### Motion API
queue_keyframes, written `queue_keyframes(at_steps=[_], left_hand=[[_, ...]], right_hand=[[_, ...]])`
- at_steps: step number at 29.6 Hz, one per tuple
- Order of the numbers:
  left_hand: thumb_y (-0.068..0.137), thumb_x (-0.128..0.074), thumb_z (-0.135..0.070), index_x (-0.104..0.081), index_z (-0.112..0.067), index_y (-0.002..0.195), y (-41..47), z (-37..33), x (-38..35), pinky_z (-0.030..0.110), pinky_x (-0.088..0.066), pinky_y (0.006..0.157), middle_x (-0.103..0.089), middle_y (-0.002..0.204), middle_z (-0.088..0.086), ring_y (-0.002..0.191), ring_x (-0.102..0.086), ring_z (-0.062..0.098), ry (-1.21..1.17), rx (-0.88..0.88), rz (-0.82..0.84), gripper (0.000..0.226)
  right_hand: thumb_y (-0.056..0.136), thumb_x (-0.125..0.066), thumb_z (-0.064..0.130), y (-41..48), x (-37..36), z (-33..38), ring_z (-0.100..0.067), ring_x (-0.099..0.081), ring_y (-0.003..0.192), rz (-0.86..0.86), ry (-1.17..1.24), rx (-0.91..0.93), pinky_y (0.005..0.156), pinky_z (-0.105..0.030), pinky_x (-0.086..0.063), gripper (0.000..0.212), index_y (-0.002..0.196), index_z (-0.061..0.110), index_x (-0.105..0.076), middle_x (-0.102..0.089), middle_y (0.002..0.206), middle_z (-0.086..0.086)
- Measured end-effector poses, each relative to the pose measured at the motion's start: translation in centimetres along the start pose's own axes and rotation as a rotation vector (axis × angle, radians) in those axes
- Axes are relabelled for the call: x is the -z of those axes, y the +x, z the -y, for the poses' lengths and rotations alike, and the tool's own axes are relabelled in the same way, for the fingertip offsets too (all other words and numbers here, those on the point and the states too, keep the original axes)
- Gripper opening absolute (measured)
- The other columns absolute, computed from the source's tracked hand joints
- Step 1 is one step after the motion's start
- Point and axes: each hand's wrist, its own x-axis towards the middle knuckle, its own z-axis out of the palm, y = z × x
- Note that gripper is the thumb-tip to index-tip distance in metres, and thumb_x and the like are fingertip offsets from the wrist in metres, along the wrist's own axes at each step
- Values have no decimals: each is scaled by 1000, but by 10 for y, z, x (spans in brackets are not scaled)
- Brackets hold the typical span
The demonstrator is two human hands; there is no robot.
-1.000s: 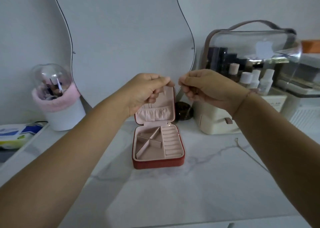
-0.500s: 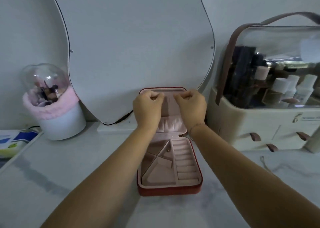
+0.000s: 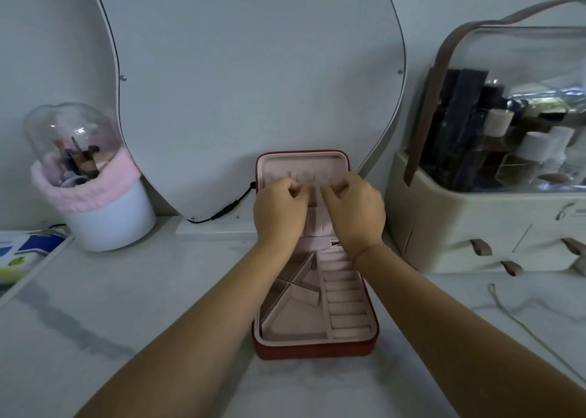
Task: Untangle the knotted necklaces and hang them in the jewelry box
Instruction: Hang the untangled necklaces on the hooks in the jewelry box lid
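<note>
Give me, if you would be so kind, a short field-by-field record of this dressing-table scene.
surface: white marbled table
jewelry box: red, pink-lined, open, lid upright in front of the mirror
left hand: fingers curled at the lid's hook row
right hand: likewise, close beside the left
held item: too fine to make out
loose chain: on the table, right of the box
far left: domed brush holder
far right: cosmetics organiser
</note>
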Motion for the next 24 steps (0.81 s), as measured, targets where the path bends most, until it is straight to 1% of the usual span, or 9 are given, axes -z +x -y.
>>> queue_keyframes(at_steps=[2,5,8,11,13,14,16,20,24], left_hand=[[89,-63,-27,-71,-8,74,-4,-6,8,26,-46,60,-69,68,4,64,-63,12,-223,97,153,25],[91,-62,-24,-71,-7,83,-12,-20,19,13,-49,62,-70,74,-5,62,-63,-5,-477,210,245,21],[93,-57,-29,-71,-15,80,-16,-28,24,15,-49,57,-69,82,1,68,-62,2,-485,194,228,23],[97,-47,-34,-66,-17,78,-19,-15,21,30,-51,74,-69,83,-2,81,-63,15,-220,75,159,31],[96,-45,-31,-55,-14,69,-24,1,17,39,-47,77,-58,69,-3,80,-59,24,0,-12,80,33],[96,-45,-29,-49,-16,68,-27,7,15,38,-42,76,-53,66,-4,81,-56,27,83,-39,52,31],[96,-44,-28,-50,-18,71,-32,13,12,35,-29,76,-55,73,-2,88,-52,26,186,-77,25,27],[97,-31,-41,-66,-14,94,-32,17,8,34,-26,81,-60,98,3,101,-49,26,356,-138,22,45],[89,-16,-55,-68,-9,93,-31,22,7,37,-29,83,-57,102,9,103,-47,31,368,-133,48,69]], right_hand=[[93,-57,28,-5,8,-1,-12,-52,59,178,212,-53,55,-26,-42,25,83,7,-66,-59,67,0],[98,-49,32,-15,25,4,-8,-32,43,554,622,-259,43,-20,-28,36,90,2,-68,-40,55,-2],[99,-47,26,-24,38,5,-7,-30,46,771,642,-242,45,-19,-27,31,96,2,-66,-37,56,1],[97,-50,20,-34,51,7,-8,-49,55,796,382,-81,58,-22,-44,25,83,9,-68,-55,59,5],[97,-50,20,-36,58,6,-19,-61,74,783,195,1,75,-30,-51,24,86,10,-69,-66,78,-5],[97,-50,21,-36,62,7,-19,-62,79,780,105,37,77,-30,-51,24,88,10,-70,-66,82,-5],[97,-50,22,-33,70,11,-12,-56,67,761,21,79,64,-20,-46,23,89,12,-69,-61,75,3],[96,-52,16,-18,74,20,-11,-41,48,596,240,-22,50,-22,-38,27,74,16,-66,-54,59,-2],[98,-50,13,4,65,30,-5,-51,48,503,491,-87,53,-22,-43,26,76,12,-65,-60,62,0]])
